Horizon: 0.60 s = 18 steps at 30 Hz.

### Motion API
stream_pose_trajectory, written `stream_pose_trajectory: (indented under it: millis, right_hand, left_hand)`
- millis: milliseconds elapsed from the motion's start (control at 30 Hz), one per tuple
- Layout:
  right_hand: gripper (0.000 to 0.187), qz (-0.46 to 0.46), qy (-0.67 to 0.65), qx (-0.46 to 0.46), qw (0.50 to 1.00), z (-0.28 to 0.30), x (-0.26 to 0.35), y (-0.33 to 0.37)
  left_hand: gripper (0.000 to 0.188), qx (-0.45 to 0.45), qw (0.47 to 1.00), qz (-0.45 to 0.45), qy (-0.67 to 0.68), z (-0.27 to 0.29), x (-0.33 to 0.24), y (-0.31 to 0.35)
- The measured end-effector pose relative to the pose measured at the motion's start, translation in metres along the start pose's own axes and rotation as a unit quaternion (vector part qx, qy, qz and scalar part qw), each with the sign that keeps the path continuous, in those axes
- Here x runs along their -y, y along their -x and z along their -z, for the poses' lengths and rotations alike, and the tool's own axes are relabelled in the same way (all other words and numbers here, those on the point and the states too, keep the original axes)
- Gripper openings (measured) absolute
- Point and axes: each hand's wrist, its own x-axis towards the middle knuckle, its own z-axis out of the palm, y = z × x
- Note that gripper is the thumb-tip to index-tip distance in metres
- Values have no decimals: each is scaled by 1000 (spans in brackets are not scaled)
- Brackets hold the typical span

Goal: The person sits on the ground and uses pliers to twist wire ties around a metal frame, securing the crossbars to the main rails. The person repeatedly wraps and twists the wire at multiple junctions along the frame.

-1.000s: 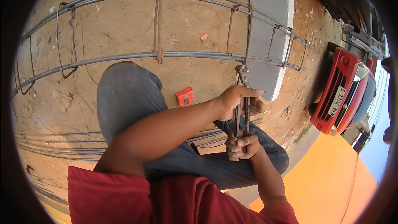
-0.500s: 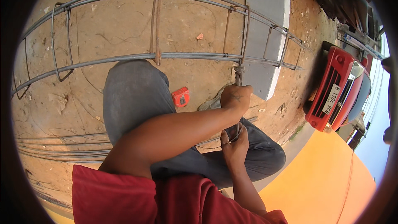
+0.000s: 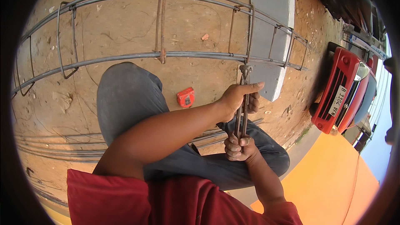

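Long-handled steel pincers [image 3: 238, 121] stand with their jaws up against the lower bars of a rebar cage [image 3: 196, 55], beside a cross tie. My right hand [image 3: 241, 148] is closed around the ends of both handles, which lie close together. Higher up, my left hand [image 3: 233, 100] curls round the handles below the jaws. Its thumb stretches out across them, and its fingertips show on the far right side. Whether wire sits in the jaws is too small to tell.
Under the cage's right end lies a grey concrete block [image 3: 273, 21]. A red tape measure [image 3: 186, 97] rests on the dirt beside my knee [image 3: 129, 96]. Loose steel rods [image 3: 62, 146] lie at the left. A red car [image 3: 343, 87] stands at the right, near an orange sheet [image 3: 325, 179].
My left hand has turned, its thumb now out and the handles visible. My right hand has gone from a looser hold to a closed grip on both handles. The view has shifted slightly.
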Motion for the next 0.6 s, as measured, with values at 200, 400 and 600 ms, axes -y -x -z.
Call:
stream_pose_trajectory:
  millis: [200,400,600]
  right_hand:
    - [32,154,333,-320,873,-38,-6,22]
    - [27,259,634,-604,408,-57,-47,-23]
    - [21,165,447,-496,726,-50,-19,-15]
  left_hand:
    - [37,-144,989,15,-34,-26,6,-9]
    - [42,-251,940,-21,-229,-29,9,-14]
    - [57,-157,923,-55,-347,-5,-9,8]
